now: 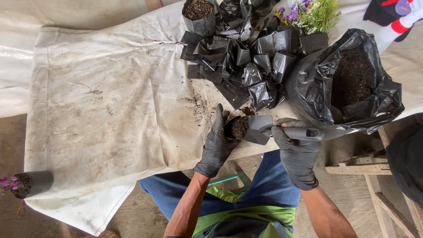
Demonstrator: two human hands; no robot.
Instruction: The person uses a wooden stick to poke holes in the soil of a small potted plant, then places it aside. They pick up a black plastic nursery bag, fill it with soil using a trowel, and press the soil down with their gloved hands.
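My table [110, 110] is covered with a stained whitish cloth [88, 132] that hangs over its near edge. At the far side lies a heap of empty black plastic bags [246, 57], one filled bag [199, 15] standing beside it. A big black sack of soil [348, 83] sits on the right. Loose soil crumbs [200, 103] are scattered near the heap. A small filled bag with purple flowers [26, 184] lies on the left corner.

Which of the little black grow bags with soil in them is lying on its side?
The small bag with purple flowers at the cloth's lower-left edge lies tipped over. The filled bag at the top stands upright, and the left hand holds the third bag.
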